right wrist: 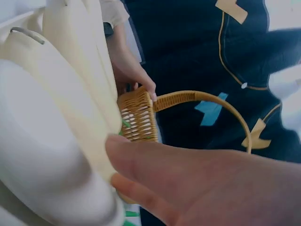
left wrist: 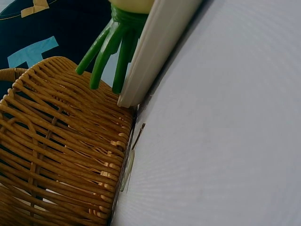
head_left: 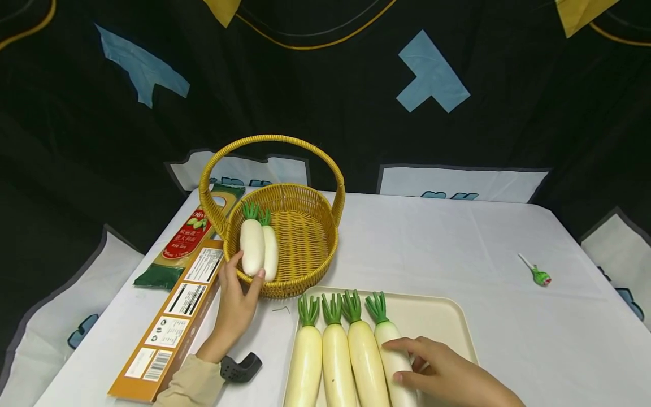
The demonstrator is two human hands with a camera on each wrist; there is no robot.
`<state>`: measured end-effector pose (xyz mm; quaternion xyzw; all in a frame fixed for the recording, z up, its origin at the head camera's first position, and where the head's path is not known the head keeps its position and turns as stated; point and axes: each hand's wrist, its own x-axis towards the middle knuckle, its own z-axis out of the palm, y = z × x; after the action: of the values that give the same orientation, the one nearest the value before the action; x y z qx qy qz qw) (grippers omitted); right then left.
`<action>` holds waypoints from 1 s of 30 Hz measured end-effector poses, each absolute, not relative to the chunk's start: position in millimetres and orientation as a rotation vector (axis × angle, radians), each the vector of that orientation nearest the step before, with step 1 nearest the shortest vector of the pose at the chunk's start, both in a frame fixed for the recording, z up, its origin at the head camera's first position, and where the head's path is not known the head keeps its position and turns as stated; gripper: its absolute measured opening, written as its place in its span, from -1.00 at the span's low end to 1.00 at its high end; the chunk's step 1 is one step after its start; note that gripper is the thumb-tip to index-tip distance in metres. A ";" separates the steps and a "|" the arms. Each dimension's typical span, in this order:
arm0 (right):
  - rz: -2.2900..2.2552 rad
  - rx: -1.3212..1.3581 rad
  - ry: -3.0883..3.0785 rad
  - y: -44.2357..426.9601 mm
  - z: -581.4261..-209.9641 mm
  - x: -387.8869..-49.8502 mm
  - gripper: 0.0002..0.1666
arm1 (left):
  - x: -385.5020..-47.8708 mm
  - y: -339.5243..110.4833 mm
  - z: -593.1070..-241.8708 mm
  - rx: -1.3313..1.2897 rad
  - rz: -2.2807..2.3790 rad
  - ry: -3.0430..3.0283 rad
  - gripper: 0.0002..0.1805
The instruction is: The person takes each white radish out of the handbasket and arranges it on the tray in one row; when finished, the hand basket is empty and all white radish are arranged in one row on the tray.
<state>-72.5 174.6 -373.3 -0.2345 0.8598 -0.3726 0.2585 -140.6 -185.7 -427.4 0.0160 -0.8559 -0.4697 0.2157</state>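
Two small white radishes with green tops lie side by side in a wicker basket. My left hand is at the basket's near-left rim, thumb and index finger spread around the radishes' lower ends. Several larger pale radishes lie in a row on a cream tray, green tops away from me. Over the rightmost radish reaches my right hand, its index fingertip and thumb touching the surface. In the right wrist view the thumb is stretched out beside the radishes.
Left of the basket lie a green and gold food packet and a long orange-brown box. A green-wrapped lollipop is at the right on the white tabletop. A dark patterned cloth hangs behind.
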 end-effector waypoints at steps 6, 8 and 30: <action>-0.760 -0.466 2.413 170.0 -359.1 -67.8 -0.39 | -141.3 -185.3 -427.4 0.046 -1.313 -2.375 -0.33; -0.707 -0.438 2.436 169.2 -354.8 -67.7 -0.40 | -141.4 -185.2 -427.7 0.047 -1.311 -2.376 -0.33; -1.150 -0.851 2.303 125.0 -349.9 -114.5 -0.45 | -140.3 -185.5 -425.5 0.048 -1.298 -2.382 -0.34</action>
<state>-114.5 125.0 -349.9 -0.3065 0.8298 -0.4145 0.2136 -140.3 -185.5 -425.5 0.0173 -0.8580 -0.4673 0.2126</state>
